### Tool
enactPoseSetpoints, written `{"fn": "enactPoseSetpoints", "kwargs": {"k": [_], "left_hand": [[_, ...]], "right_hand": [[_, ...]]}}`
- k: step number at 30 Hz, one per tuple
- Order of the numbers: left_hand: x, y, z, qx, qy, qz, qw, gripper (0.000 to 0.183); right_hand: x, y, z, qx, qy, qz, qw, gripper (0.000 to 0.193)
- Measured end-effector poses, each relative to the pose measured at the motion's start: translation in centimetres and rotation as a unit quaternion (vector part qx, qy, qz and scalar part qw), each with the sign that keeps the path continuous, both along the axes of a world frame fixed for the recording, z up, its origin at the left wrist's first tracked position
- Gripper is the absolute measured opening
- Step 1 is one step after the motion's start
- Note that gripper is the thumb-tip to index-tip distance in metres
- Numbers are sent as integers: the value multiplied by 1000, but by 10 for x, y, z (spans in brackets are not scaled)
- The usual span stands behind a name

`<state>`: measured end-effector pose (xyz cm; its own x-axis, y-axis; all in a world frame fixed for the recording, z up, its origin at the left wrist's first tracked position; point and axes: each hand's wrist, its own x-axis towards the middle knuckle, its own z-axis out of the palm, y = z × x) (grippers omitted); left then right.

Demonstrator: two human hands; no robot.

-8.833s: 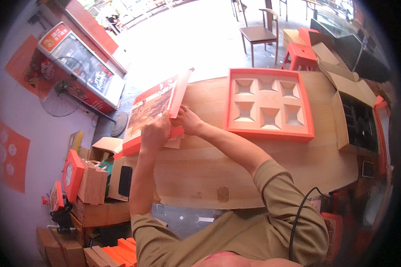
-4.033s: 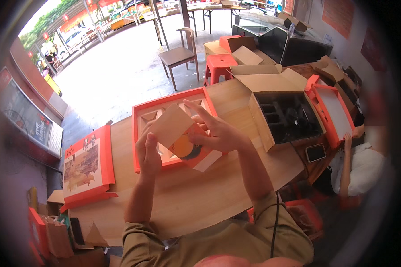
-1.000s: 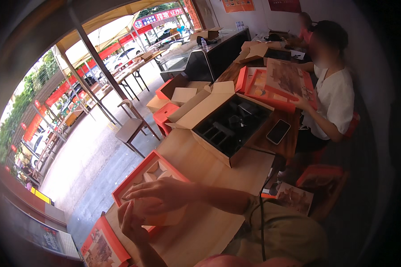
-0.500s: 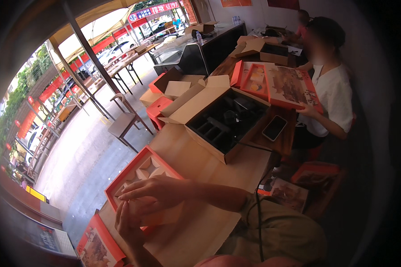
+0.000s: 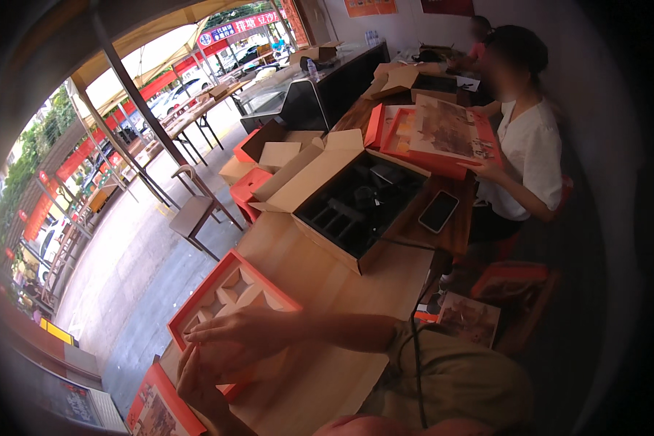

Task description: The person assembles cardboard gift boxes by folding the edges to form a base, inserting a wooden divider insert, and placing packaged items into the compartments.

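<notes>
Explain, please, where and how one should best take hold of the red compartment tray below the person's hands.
Probably pinch the red compartment tray by its raised rim, on the bare sides that meet at the far corner, coming from outside. It lies open side up, so the rim offers an edge; the right hand and left hand hide part of the near end.

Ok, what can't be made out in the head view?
Head view:
Some compartments of the red-rimmed cardboard tray: covered by the right hand.
Anything between that and the left hand: hidden behind both hands.
Lower end of the red printed cardboard box: cut by the lower edge.
</notes>
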<state>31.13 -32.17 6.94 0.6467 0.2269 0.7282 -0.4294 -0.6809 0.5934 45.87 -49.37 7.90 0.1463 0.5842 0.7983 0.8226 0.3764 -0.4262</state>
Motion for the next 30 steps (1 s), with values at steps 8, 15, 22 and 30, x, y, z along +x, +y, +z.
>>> {"fn": "enactPoseSetpoints", "kwargs": {"k": [8,15,22,30], "left_hand": [[5,-10,3,69,-49,-16,996,44],[0,-6,-5,-1,19,-33,999,45],[2,-14,6,91,-5,-35,995,39],[10,-16,-3,22,22,11,999,32]], "right_hand": [[-1,-5,6,31,6,8,999,72],[3,-6,8,22,13,29,999,71],[-1,-4,8,-5,27,15,1000,73],[3,-3,11,2,42,27,999,69]]}}
